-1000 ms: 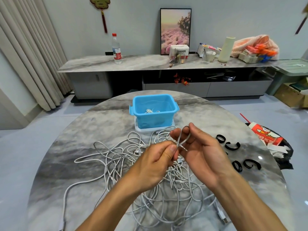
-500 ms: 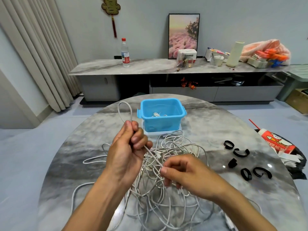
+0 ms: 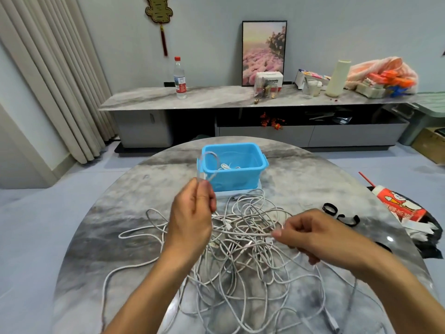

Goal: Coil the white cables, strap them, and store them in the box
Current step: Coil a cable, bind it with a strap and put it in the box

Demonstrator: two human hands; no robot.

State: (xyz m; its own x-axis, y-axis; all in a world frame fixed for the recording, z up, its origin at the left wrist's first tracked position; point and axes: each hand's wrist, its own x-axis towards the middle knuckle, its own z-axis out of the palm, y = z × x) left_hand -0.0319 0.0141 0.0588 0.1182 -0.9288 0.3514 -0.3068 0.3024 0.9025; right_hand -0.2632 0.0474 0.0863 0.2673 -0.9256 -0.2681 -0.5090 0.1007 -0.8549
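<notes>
A tangle of white cables (image 3: 243,256) sprawls over the middle of the round marble table (image 3: 125,213). My left hand (image 3: 192,218) is raised above the pile and grips a small loop of white cable that stands up in front of the blue box (image 3: 232,166). My right hand (image 3: 315,235) pinches the same cable farther right, so a strand runs taut between both hands. The blue box sits open at the table's far side with a coiled white cable inside. Black straps (image 3: 330,209) lie on the table to the right.
The blue box stands on its white lid (image 3: 240,191). A red and white package (image 3: 399,206) on a dark bag lies at the table's right edge. A long marble sideboard (image 3: 216,98) with a bottle, a picture and clutter lines the far wall.
My left hand has shifted right, its loop now in front of the blue box. My right hand has moved out to the right, stretching the cable between both hands.
</notes>
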